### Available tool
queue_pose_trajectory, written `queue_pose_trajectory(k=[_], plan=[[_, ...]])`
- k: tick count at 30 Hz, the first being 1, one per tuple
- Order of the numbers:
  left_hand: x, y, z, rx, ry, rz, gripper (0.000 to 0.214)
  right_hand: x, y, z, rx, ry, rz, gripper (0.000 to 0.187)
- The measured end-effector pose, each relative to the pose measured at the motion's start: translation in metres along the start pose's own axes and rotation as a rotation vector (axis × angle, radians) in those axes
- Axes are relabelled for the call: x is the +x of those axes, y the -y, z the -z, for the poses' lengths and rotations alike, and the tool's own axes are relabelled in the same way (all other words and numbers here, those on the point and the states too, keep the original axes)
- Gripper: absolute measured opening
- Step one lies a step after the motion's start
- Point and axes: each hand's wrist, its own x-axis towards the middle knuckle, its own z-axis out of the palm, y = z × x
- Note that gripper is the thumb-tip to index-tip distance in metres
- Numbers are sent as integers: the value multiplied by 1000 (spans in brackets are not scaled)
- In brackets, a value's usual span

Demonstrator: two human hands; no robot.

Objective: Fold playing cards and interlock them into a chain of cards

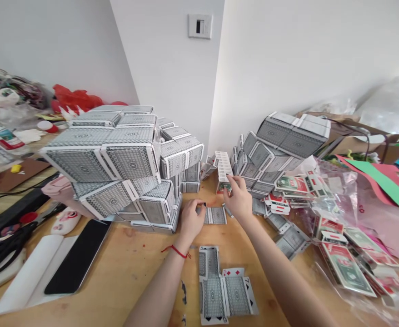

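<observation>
My left hand (192, 219) rests low over the table with curled fingers at the left end of a pair of grey-backed playing cards (217, 215). The fingertips touch these cards, though their grip is partly hidden. My right hand (238, 198) reaches to the near end of a row of card boxes (223, 162) with white edges; its thumb and forefinger are apart. Closer to me lie joined playing cards (214, 295), backs up, with a seven and a diamond card showing at the edges.
A large structure of card-covered blocks (131, 159) stands left, a smaller one (271, 145) right. Card boxes (347, 268) and plastic wrap (342, 181) spread over the right side. Left are a black phone (78, 259), scissors (13, 245) and a computer mouse (65, 221).
</observation>
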Motion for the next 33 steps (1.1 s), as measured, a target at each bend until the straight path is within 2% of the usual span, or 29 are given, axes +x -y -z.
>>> queue_pose_trajectory(k=[3,7,13,17,21,26,30,33], plan=[[0,1,0,4,10,0,12,13,2,7,-186,116,72,46],[1,1,-1,10,16,6,10,27,3,8,-400,268,128,37],[2,1,0,41,39,15,7,44,-2,9,-475,351,263,23],[2,-1,1,50,41,15,7,38,-8,8,-398,316,265,23],[1,-3,3,62,43,10,9,23,-18,-3,-247,149,205,36],[1,-3,3,65,42,18,9,26,-28,-13,-167,122,113,24],[1,-1,1,57,48,15,9,30,-15,-6,-236,172,99,24],[2,1,1,56,58,15,10,26,7,-4,-395,197,69,37]])
